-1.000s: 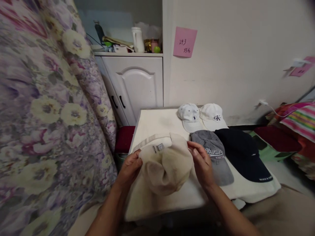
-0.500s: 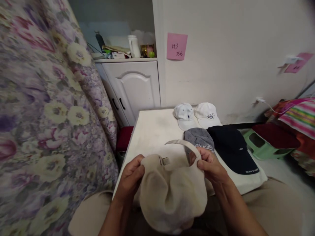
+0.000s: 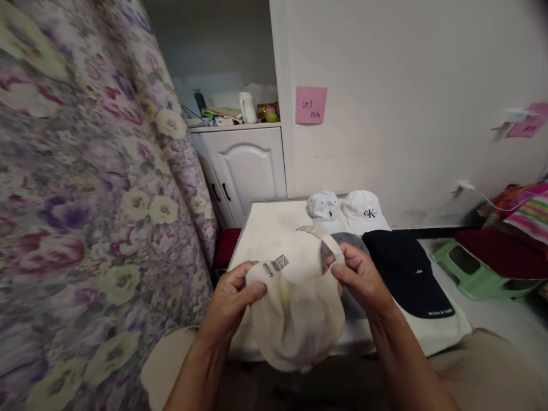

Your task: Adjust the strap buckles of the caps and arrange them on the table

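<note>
Head view: both hands hold the beige cap [image 3: 297,325], which hangs over the near edge of the table [image 3: 268,228] with its back turned up. The left hand [image 3: 235,298] pinches the rim at the left, its thumb lying flat on the cloth and its fingers mostly hidden behind. Just beside that thumb sit a metal eyelet [image 3: 268,269] and a buckle [image 3: 281,262]. The right hand [image 3: 363,278] is closed on the other side, thumb and fingers nipping the root of the strap [image 3: 324,241]. The strap is unfastened; it arcs up and leftward, its free end well apart from the buckle. The crown sags between the hands, its lower part blurred.

Behind the right hand lies the grey cap [image 3: 354,242], partly covered; whether the hand touches it, I cannot tell. Right of it is the navy cap [image 3: 402,265], brim toward the near right, with pale lettering along the brim's edge. At the far edge sit the pale blue cap [image 3: 324,206], bearing a small dark emblem, and the white cap [image 3: 363,208], marked CK, side by side.

A flowered curtain [image 3: 103,194] hangs at the left, beside a white cupboard [image 3: 252,171]. A pink note [image 3: 311,105] is on the wall [image 3: 385,114]. At the right stands a green stool [image 3: 464,279] with a dark red top.
</note>
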A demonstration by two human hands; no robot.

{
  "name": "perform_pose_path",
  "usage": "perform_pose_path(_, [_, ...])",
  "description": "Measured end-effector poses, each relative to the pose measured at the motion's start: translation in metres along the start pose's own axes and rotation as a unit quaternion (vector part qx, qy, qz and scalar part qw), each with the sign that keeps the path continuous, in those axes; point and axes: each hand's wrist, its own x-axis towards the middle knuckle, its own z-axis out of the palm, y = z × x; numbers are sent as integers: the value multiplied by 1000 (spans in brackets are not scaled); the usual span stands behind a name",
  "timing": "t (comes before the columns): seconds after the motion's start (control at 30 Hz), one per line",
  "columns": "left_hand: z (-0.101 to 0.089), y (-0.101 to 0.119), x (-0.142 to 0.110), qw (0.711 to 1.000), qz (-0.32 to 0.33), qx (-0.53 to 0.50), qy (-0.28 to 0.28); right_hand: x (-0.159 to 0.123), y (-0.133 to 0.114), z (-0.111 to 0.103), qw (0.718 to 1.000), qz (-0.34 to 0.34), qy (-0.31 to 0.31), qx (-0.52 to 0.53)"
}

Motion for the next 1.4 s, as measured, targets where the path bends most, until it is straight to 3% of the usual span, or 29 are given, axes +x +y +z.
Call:
perform_pose_path(0.17, [-2, 4, 2, 997, -68, 2, -27, 10, -6, 6, 999, 2, -21, -30])
perform_pose_path(0.33, [1, 11, 3, 995, -100, -1, 5, 23, -12, 17, 998, -2, -49, -29])
perform_pose_path(0.57, [5, 14, 5, 996, -62, 9, 57, 47, -11, 28, 999, 23, -39, 30])
perform_pose_path(0.73, [6, 14, 11, 997, 14, 75, 34, 61, -17, 32, 997, 44, -66, 22])
perform_pose_path(0.93, [12, 6, 13, 998, -35, 43, -6, 61, -11, 34, 989, 117, -92, -10])
perform_pose_path(1.13, [20, 3, 15, 998, -62, 15, -17, 63, -6, 39, 970, 192, -142, 55])
perform_pose_path(1.4, [24, 5, 17, 995, -42, 90, -5, 65, 1, 41, 972, 175, -140, 73])
